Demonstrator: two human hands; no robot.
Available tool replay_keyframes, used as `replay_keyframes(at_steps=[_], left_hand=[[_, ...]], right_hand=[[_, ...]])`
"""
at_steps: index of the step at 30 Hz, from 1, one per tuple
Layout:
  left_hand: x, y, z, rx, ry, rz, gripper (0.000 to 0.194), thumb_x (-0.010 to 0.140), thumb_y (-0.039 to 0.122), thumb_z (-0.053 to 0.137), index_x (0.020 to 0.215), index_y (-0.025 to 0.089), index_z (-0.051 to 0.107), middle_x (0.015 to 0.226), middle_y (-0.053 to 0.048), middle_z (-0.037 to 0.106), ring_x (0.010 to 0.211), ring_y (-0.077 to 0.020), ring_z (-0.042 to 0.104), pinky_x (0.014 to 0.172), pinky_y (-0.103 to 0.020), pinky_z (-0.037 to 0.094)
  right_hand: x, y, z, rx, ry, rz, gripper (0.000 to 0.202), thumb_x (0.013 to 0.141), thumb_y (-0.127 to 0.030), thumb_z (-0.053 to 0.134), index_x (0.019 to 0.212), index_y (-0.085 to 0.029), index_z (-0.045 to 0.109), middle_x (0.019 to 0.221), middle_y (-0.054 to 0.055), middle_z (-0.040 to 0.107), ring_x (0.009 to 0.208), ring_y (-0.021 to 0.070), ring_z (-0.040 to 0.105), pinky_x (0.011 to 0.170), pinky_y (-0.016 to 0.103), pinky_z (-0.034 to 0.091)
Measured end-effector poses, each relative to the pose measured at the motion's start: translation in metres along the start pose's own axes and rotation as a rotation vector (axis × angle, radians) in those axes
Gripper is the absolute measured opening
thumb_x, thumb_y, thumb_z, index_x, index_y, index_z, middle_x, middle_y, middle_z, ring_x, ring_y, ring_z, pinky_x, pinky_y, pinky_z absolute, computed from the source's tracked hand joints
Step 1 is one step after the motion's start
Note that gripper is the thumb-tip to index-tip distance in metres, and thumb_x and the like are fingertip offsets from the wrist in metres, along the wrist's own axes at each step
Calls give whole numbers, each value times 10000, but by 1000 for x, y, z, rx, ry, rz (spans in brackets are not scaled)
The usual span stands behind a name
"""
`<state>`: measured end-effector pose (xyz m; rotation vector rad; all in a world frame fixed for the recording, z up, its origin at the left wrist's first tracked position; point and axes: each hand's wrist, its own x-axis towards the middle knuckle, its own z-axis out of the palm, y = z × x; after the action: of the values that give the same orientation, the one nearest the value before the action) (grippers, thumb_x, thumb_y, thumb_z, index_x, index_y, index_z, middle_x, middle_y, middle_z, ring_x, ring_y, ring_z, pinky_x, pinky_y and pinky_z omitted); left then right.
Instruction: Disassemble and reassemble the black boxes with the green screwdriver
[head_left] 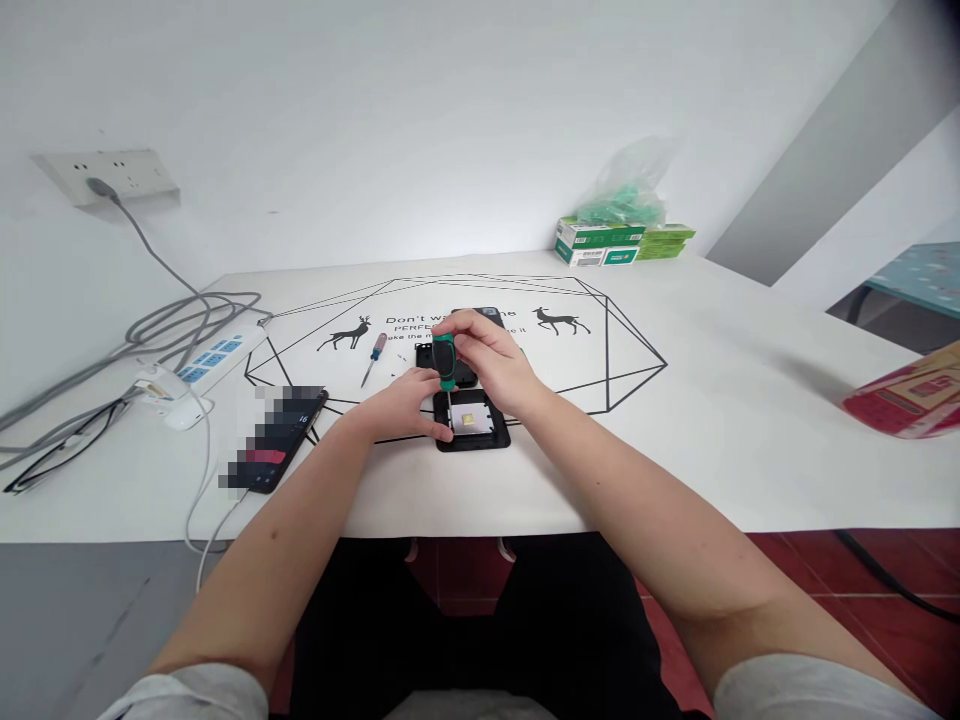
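My right hand is closed around the green and black handle of a screwdriver, which stands nearly upright. Its shaft points down at the left part of a small black device housing with a silvery plate inside. My left hand presses on the left edge of that housing, thumb at the front and fingers near the screwdriver shaft. Just behind lies another black casing part, partly covered by my hands. A further dark flat object lies beyond my right hand, mostly hidden.
A second screwdriver and tiny loose pieces lie left of the hands. Further left are a phone, glasses, a power strip and cables. Boxes with a plastic bag stand at the back; a red package is at right.
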<state>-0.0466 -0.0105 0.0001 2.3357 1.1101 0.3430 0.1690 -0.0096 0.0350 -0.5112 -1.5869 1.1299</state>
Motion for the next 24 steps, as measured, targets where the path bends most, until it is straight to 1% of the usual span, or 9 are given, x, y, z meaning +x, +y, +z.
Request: replay_keyframes(at_steps=[5,7,10,13,15,18,21,23,24], left_hand=[[0,0,1,-14,1,-20,841,761,698,936,1483,334,704,1564,-124,605,1536,-461,447,1247,-624,436],[0,-1,1,-24,7,14,826,774,695,928,1486,342,702,1555,-117,620,1521,-462,466,1244,-628,436],[2,-4,2,-42,17,58,834,781,679,931,1508,355,683,1612,-107,585,1531,-461,459,1242,-636,434],[2,-6,2,-48,25,69,829,772,644,953,1503,355,691,1660,-108,543,1560,-456,428,1262,-643,413],[2,-6,2,-39,18,51,818,769,626,963,1491,342,705,1679,-121,519,1579,-451,405,1282,-645,387],[1,-4,1,-13,-8,-10,853,765,627,965,1506,302,695,1702,-149,492,1619,-439,357,1316,-634,342],[0,-1,2,14,-18,-60,888,744,658,968,1501,284,695,1743,-157,455,1684,-457,225,1348,-669,259],[1,-1,2,24,5,-58,829,758,678,953,1455,291,724,1763,-146,437,1703,-466,157,1352,-697,214],[1,-1,2,22,28,-41,764,783,679,936,1416,295,745,1758,-137,448,1703,-463,158,1352,-700,206]], right_hand=[[-1,-4,2,87,-7,92,184,952,-357,666,1108,-285,734,991,9,657,902,176,616,776,330,566],[-2,-3,3,91,-17,92,277,898,-409,793,1126,-293,687,1028,9,667,911,177,632,728,310,573],[-3,-1,5,120,-57,93,513,775,-366,937,1146,-300,589,1128,18,702,955,175,677,742,302,601],[-3,0,8,145,-70,112,514,816,-352,901,1162,-307,523,1190,29,725,965,171,714,749,305,619],[-2,1,8,153,-30,107,477,859,-357,857,1176,-315,503,1221,32,726,965,168,726,759,314,628],[2,5,6,161,103,75,487,878,-369,838,1213,-325,488,1216,23,717,930,154,720,802,333,639],[7,11,1,151,238,40,511,877,-407,845,1224,-328,479,1202,17,699,943,154,713,842,347,645],[10,13,-2,143,307,27,508,877,-430,848,1210,-329,478,1203,19,688,954,161,712,855,362,651],[11,14,-3,142,334,25,506,876,-436,850,1202,-330,478,1205,21,685,956,166,712,859,369,655]])
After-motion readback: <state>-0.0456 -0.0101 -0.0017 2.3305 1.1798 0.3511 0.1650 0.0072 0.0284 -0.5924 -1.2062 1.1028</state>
